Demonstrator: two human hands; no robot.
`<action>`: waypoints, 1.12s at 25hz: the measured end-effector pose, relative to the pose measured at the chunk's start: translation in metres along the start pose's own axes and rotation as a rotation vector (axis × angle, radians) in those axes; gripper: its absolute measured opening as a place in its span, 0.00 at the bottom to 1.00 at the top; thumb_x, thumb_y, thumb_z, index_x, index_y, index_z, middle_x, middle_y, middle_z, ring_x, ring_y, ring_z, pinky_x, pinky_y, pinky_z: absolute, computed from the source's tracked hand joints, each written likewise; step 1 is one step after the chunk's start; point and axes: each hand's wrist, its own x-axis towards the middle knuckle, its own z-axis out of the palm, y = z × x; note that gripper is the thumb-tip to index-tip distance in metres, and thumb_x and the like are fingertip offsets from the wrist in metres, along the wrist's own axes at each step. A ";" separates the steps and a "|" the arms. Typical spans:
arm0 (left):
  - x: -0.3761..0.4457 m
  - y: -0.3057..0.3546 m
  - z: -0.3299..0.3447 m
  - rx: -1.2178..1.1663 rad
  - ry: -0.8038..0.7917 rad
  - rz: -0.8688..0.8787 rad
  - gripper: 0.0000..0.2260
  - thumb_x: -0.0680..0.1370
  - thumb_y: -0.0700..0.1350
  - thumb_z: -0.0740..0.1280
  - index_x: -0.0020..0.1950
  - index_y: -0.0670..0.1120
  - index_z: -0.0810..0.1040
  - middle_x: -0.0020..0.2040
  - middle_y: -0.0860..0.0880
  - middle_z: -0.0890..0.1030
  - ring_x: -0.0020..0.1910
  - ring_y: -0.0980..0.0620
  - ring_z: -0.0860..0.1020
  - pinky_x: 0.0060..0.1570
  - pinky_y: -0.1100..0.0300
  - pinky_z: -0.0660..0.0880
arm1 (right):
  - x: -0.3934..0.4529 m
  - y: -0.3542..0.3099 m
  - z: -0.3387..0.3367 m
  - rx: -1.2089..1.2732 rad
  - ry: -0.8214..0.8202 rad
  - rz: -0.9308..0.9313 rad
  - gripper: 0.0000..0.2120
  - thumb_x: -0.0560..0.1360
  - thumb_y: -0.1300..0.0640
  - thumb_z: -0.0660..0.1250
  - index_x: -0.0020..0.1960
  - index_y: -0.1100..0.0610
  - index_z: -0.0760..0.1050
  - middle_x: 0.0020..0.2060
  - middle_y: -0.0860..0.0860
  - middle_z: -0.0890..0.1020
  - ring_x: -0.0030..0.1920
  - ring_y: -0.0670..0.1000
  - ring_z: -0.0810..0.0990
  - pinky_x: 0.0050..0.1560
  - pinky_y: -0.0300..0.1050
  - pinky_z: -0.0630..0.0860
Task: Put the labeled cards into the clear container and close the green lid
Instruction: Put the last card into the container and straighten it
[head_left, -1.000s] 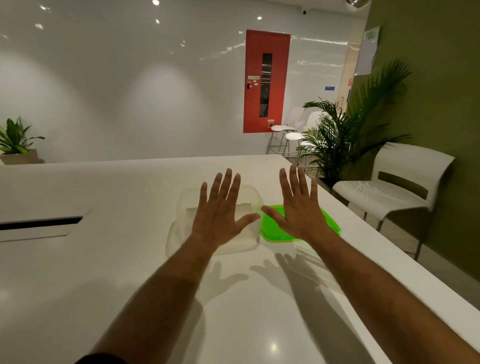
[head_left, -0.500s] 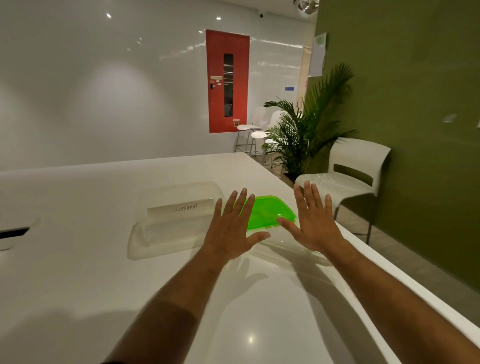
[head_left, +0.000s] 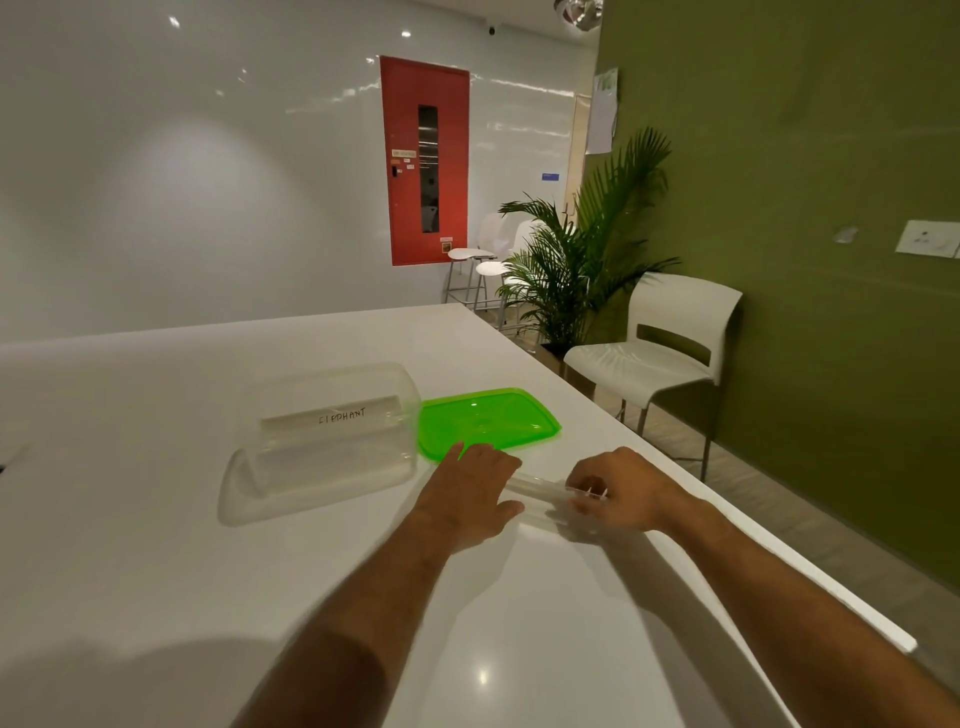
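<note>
A clear plastic container (head_left: 332, 467) stands on the white table (head_left: 156, 571); a white card marked "ELEPHANT" (head_left: 332, 418) leans inside it. The green lid (head_left: 488, 421) lies flat on the table just right of the container. A stack of white cards (head_left: 540, 491) lies in front of the lid. My right hand (head_left: 618, 491) has its fingers curled around the right end of that stack. My left hand (head_left: 470, 493) rests flat, fingers together, on the left end of the cards, touching the lid's near edge.
The table's right edge (head_left: 675, 488) runs close beside my right hand. Beyond it stand a white chair (head_left: 660, 353), a potted palm (head_left: 576, 260) and white stools (head_left: 478, 265). A red door (head_left: 423, 161) is in the far wall.
Both hands have dropped from spread and raised to the table in front of the lid. My right hand has curled onto the card stack. The view has shifted right, uncovering the container.
</note>
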 end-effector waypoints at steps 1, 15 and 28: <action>0.000 0.000 0.000 -0.016 -0.009 -0.001 0.26 0.81 0.59 0.59 0.77 0.51 0.61 0.75 0.49 0.67 0.76 0.48 0.60 0.76 0.48 0.50 | 0.000 -0.003 0.000 -0.010 0.003 -0.011 0.17 0.69 0.42 0.64 0.52 0.49 0.83 0.45 0.45 0.86 0.42 0.45 0.82 0.48 0.48 0.80; -0.004 -0.001 0.006 -0.093 -0.003 0.012 0.31 0.77 0.59 0.66 0.77 0.52 0.61 0.75 0.51 0.67 0.74 0.48 0.62 0.74 0.48 0.56 | 0.007 -0.005 -0.004 -0.060 0.019 -0.061 0.12 0.73 0.53 0.69 0.55 0.53 0.84 0.49 0.48 0.87 0.46 0.48 0.83 0.52 0.46 0.80; -0.010 -0.004 -0.011 -0.136 -0.019 0.082 0.28 0.70 0.55 0.74 0.67 0.52 0.71 0.61 0.50 0.78 0.59 0.47 0.76 0.56 0.52 0.73 | 0.009 -0.021 -0.016 0.322 -0.067 -0.043 0.13 0.67 0.52 0.79 0.50 0.53 0.85 0.41 0.48 0.87 0.40 0.45 0.85 0.49 0.44 0.82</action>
